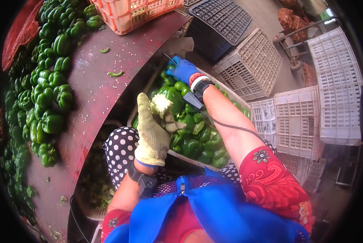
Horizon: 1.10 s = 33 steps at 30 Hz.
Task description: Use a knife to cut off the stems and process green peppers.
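My left hand (154, 135), in a cream knitted glove, is closed round a pale, seedy green pepper core (161, 104). It is above the near left side of a crate (190, 160) filled with green bell peppers (191, 148). My right hand (183, 69), in a blue glove, reaches over the far end of that crate. A thin, dark, blade-like tool (169, 59) sticks out from its closed fingers; the rest of the tool is hidden in the grip. Peppers lie just below this hand.
To the left, a reddish table (94, 67) bears a long heap of green peppers (44, 97), scattered seeds and scraps. An orange crate (129, 16) sits at its far end. White crates (250, 65) and a dark crate (218, 28) stand at the right and far side.
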{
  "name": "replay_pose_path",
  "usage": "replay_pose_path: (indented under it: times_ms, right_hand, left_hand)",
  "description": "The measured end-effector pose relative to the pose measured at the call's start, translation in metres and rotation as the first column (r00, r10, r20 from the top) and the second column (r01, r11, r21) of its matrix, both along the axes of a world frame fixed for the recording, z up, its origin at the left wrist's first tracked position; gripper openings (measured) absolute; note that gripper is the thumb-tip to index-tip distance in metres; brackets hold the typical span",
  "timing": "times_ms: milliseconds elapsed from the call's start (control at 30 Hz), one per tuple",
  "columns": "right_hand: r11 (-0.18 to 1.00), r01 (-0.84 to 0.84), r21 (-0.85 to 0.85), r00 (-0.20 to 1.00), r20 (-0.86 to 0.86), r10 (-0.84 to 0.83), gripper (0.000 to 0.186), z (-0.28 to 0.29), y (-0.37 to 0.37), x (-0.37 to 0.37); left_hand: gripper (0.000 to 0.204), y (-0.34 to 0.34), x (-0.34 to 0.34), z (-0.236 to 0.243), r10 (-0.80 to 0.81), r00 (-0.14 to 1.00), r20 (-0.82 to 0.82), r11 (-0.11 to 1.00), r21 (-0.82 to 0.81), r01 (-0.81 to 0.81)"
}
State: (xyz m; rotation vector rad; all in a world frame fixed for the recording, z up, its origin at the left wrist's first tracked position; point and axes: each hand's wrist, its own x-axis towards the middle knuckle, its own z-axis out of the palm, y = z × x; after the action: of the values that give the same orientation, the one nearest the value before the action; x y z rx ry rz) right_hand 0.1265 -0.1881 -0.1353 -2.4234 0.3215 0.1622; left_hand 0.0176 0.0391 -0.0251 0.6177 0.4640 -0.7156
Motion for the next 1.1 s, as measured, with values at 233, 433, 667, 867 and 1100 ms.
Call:
replay_pose_path:
  times_ms: [233, 433, 667, 867, 1100]
  right_hand:
    - [0.586, -0.005, 0.810, 0.998, -0.029, 0.048, 0.044, 0.089, 0.027, -0.092]
    - [0.781, 0.052, 0.623, 0.992, -0.123, 0.032, 0.041, 0.132, 0.033, -0.185]
    - [0.549, 0.216, 0.807, 0.972, -0.122, -0.203, 0.035, 0.093, 0.018, -0.225]
    - [0.569, 0.180, 0.803, 0.967, -0.038, -0.252, 0.034, 0.097, 0.025, -0.220]
    - [0.463, 0.243, 0.853, 0.965, -0.164, -0.203, 0.030, 0.095, 0.023, -0.223]
  left_hand:
    - [0.056, 0.000, -0.022, 0.000, -0.052, 0.996, 0.067, 0.998, -0.038, 0.055]
    - [0.037, -0.006, -0.041, -0.021, -0.445, 0.774, 0.451, 0.884, 0.361, 0.298]
    - [0.021, -0.028, -0.065, -0.002, -0.641, 0.503, 0.580, 0.623, 0.776, -0.099]
    - [0.018, -0.035, -0.068, -0.015, -0.720, 0.128, 0.682, 0.550, 0.673, -0.495]
    - [0.015, -0.027, -0.064, -0.014, -0.627, 0.387, 0.677, 0.717, 0.695, -0.054]
